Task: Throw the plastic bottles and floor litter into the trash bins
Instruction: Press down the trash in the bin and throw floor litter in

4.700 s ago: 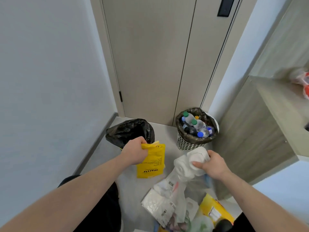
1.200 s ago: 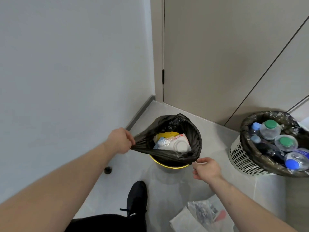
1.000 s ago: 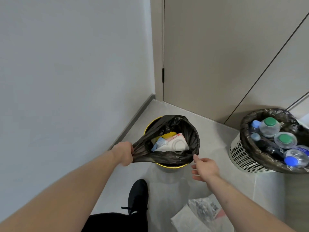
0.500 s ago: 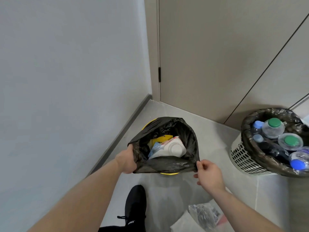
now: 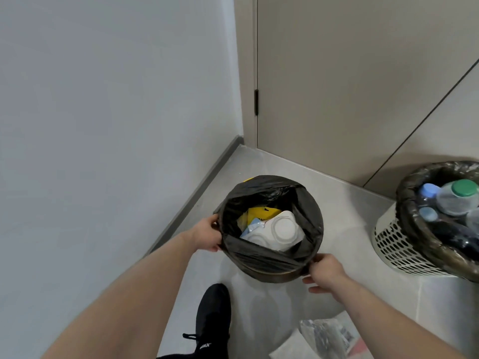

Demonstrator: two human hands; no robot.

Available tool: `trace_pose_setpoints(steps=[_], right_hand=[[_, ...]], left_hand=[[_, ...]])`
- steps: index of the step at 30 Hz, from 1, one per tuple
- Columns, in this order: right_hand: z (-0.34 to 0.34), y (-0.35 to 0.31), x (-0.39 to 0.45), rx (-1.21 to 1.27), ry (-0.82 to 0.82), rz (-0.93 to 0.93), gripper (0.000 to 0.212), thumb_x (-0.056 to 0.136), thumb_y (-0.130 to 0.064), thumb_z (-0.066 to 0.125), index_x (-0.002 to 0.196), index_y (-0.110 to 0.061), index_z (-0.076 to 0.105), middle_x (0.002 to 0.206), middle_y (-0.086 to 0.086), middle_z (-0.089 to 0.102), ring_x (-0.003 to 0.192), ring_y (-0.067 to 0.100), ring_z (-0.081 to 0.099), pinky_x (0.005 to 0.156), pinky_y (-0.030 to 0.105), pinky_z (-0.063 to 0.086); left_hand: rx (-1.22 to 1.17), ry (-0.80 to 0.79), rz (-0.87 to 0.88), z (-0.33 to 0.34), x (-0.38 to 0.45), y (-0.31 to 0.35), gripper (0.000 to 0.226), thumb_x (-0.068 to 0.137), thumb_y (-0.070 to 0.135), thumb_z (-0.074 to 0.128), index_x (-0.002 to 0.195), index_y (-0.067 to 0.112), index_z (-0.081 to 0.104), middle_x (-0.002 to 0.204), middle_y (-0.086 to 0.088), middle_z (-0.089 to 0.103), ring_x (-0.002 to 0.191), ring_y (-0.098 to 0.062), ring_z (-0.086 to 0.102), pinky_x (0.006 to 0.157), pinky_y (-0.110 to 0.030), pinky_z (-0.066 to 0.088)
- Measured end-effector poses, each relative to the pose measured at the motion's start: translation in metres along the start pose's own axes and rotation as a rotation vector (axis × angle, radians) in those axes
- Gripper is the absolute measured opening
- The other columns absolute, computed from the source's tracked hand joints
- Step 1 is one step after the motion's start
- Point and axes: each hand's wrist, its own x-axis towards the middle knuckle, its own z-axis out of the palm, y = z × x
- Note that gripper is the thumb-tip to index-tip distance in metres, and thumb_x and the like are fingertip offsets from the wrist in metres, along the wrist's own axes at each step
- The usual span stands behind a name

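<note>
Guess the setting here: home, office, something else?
Probably an indoor hallway corner in a flat or office, hard to say which. A plain door with a hinge meets a white wall and baseboard over a grey tiled floor, with two lined bins standing by the door.

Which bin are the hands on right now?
The black-lined bin by the wall: left hand and right hand grip its liner. The white perforated bin holding bottles stands untouched.

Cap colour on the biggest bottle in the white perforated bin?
Green cap, clearest in the head view.
</note>
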Motion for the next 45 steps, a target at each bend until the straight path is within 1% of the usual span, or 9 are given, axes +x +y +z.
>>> trace_pose_setpoints(steps=[6,12,17,22,27,34,38,42,45], right_hand=[[-0.019,0.000,0.006,-0.067,-0.053,-0.008,0.017,0.100,-0.018,0.056,0.107,-0.009,0.070,0.096,0.011,0.074,0.070,0.024,0.071,0.058,0.032,0.058],[-0.060,-0.044,-0.015,-0.029,0.382,-0.364,0.053,0.090,-0.002,0.054,0.141,-0.016,0.052,0.135,0.004,0.058,0.100,0.024,0.062,0.095,0.034,0.049],[-0.028,-0.081,-0.030,-0.067,0.245,-0.364,0.072,0.086,-0.027,0.063,0.153,-0.020,0.037,0.144,0.010,0.053,0.120,0.031,0.060,0.105,0.035,0.046],[-0.007,-0.083,-0.028,-0.050,0.252,-0.288,0.061,0.083,-0.002,0.054,0.142,-0.017,0.047,0.123,0.016,0.065,0.115,0.038,0.062,0.092,0.036,0.050],[-0.010,-0.110,0.000,0.095,0.342,-0.308,0.053,0.086,-0.003,0.054,0.136,-0.020,0.056,0.122,0.015,0.068,0.113,0.036,0.063,0.094,0.036,0.053],[-0.011,-0.148,0.034,0.375,0.171,-0.277,0.051,0.087,-0.008,0.053,0.134,-0.028,0.051,0.126,0.002,0.065,0.103,0.033,0.067,0.083,0.054,0.062],[-0.021,-0.109,0.022,0.174,0.156,-0.283,0.060,0.097,-0.031,0.061,0.152,-0.022,0.040,0.146,0.000,0.052,0.115,0.030,0.061,0.099,0.049,0.056],[-0.039,0.007,-0.014,-0.152,0.220,-0.360,0.043,0.098,-0.026,0.060,0.140,-0.018,0.054,0.136,0.003,0.061,0.115,0.027,0.065,0.102,0.040,0.051],[-0.052,0.108,-0.040,-0.218,0.257,-0.221,0.043,0.095,-0.023,0.062,0.138,-0.016,0.056,0.134,0.006,0.063,0.113,0.029,0.065,0.101,0.041,0.051]], left_hand=[[0.108,-0.091,-0.087,-0.025,0.009,0.008,0.047,0.087,0.000,0.054,0.120,0.032,0.065,0.101,-0.001,0.072,0.081,-0.010,0.068,0.068,-0.024,0.054],[0.001,0.260,-0.044,-0.046,0.014,0.032,0.028,0.084,0.013,0.052,0.103,0.013,0.072,0.095,-0.004,0.063,0.078,-0.020,0.061,0.065,-0.026,0.045],[0.067,0.378,0.117,-0.024,0.015,0.062,0.040,0.087,0.033,0.059,0.124,0.018,0.065,0.119,-0.004,0.067,0.111,-0.025,0.061,0.100,-0.034,0.050],[0.112,0.285,0.108,-0.001,0.028,0.084,0.048,0.090,0.025,0.059,0.136,0.015,0.053,0.129,-0.010,0.062,0.120,-0.032,0.058,0.102,-0.035,0.047],[-0.279,0.438,0.059,-0.024,0.050,0.077,0.089,0.071,0.044,0.069,0.151,0.017,0.040,0.136,-0.004,0.059,0.125,-0.028,0.056,0.110,-0.042,0.045],[-0.292,0.361,0.109,-0.019,0.057,0.062,0.052,0.078,0.042,0.070,0.124,0.019,0.060,0.117,0.002,0.070,0.104,-0.020,0.068,0.100,-0.041,0.054],[-0.337,0.367,0.114,0.004,0.046,0.057,0.041,0.084,0.056,0.061,0.110,0.024,0.062,0.107,-0.003,0.072,0.099,-0.024,0.068,0.099,-0.040,0.053],[-0.291,0.515,0.056,0.056,0.008,0.038,0.054,0.099,0.054,0.046,0.138,0.017,0.049,0.128,-0.004,0.059,0.123,-0.031,0.056,0.104,-0.036,0.041],[-0.156,0.414,0.023,0.114,-0.014,0.020,0.062,0.103,0.050,0.046,0.147,0.007,0.040,0.145,-0.015,0.050,0.133,-0.037,0.048,0.107,-0.042,0.037]])
